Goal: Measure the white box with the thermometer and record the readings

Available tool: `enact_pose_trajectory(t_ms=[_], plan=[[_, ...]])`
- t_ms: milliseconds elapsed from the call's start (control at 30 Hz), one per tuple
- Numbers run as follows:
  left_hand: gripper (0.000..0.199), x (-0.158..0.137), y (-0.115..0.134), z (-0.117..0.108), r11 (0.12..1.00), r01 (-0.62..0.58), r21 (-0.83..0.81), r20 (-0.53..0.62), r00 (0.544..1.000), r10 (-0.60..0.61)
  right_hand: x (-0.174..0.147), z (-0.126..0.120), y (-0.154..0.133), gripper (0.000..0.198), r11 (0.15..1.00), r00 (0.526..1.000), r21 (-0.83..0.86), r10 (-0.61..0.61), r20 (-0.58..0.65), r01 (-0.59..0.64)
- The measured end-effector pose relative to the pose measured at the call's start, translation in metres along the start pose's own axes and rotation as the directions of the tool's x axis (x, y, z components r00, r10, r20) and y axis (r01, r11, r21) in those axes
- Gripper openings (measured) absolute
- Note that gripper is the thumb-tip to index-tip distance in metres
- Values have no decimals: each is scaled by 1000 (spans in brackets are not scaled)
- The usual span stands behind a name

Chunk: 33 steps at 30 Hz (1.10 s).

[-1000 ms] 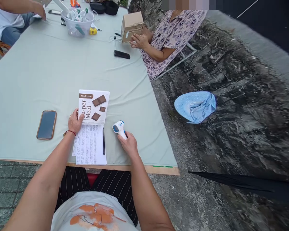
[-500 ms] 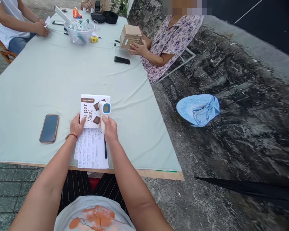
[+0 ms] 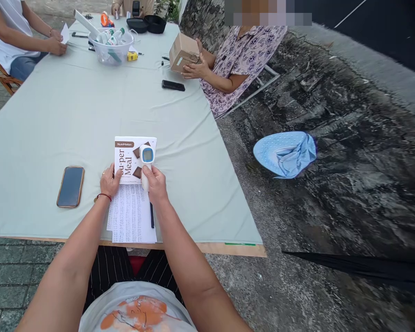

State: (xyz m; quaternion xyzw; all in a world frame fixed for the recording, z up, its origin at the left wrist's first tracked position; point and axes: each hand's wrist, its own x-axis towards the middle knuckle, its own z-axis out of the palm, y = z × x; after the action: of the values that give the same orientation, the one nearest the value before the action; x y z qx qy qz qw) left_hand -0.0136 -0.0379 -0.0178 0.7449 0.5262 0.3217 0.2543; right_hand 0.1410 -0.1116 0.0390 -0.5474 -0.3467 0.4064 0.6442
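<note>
At the near edge of the table [image 3: 48,120], we have both hands on the work. Our right hand [image 3: 154,183] is clenched around the grip of a white thermometer gun [image 3: 146,162], thumb and fingers wrapped about the handle. The gun stands roughly upright with its blue-rimmed display turned toward us, and its head sits over the right part of a food box [image 3: 127,159].

Our left hand [image 3: 109,181] lies flat and loosely open, fingertips pressing on the lower left corner of the box; it grasps nothing. A red cord runs round that wrist. The box lies flat on the cloth, printed face up, with brown squares pictured on it. Its near edge overlaps a printed sheet [image 3: 129,216] filled with rows of small figures, which reaches to the table edge. A black pen [image 3: 152,215] lies along the right side of the sheet, partly under our right wrist.

A phone [image 3: 70,186] rests face up to the left of the left hand, apart from it. Across the table, another person's hands hold a cardboard carton [image 3: 181,51], with a second dark phone [image 3: 173,85] near them. A clear tub [image 3: 111,46] with bottles stands at the far end. A blue hat [image 3: 283,152] lies on the ground to the right.
</note>
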Motion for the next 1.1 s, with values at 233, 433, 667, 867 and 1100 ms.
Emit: enact_pose_trajectory(t_ms=[233,433,667,867,1100], plan=[[70,1,-2,1,1000,-12,-17,-2,1000,12,-1,2,-5,48,997,999,67,43,-24,-42],[62,1,2,-1,999,-22,-23,-5,1000,22,-17,-1,-24,41,965,992,232,129,-5,-124],[57,1,3,-4,999,-42,1,-4,999,42,-59,-29,-52,35,975,988,183,141,-67,-127],[59,6,-1,-5,998,-59,6,-25,998,59,-87,-54,-56,37,996,986,49,82,-142,-76],[62,9,-3,-8,997,-67,-46,-31,997,66,-100,-74,-42,43,998,983,-37,39,-177,-46]])
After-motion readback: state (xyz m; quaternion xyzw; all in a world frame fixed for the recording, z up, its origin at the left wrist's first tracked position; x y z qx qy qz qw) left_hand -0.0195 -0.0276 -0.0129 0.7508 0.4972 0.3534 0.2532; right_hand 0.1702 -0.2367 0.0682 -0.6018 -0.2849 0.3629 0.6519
